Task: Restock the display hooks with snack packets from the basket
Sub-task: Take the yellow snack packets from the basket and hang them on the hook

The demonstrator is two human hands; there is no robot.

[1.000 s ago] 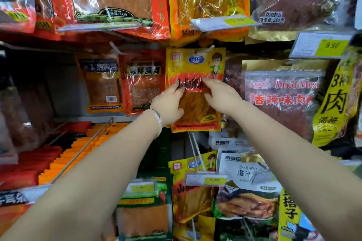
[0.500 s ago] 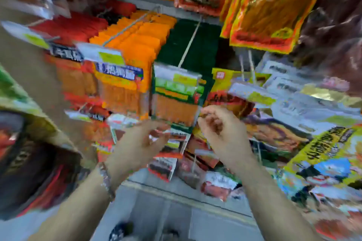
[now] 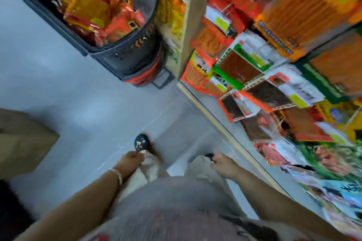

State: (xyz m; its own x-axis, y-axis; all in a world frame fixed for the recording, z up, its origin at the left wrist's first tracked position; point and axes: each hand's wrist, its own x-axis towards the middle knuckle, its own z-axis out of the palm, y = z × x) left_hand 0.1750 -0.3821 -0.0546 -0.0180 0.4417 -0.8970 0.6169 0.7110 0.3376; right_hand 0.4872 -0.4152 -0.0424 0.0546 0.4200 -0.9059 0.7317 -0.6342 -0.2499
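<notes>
Head view: left hand and right hand hang low, loosely open, empty; basket of snack packets stands on floor beside shelf end, well apart, so step in and pinch one packet by its top edge.

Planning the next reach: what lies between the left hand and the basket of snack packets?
Bare grey floor, as the head view shows; a dark shoe sits beside the left hand, well short of the basket.
</notes>
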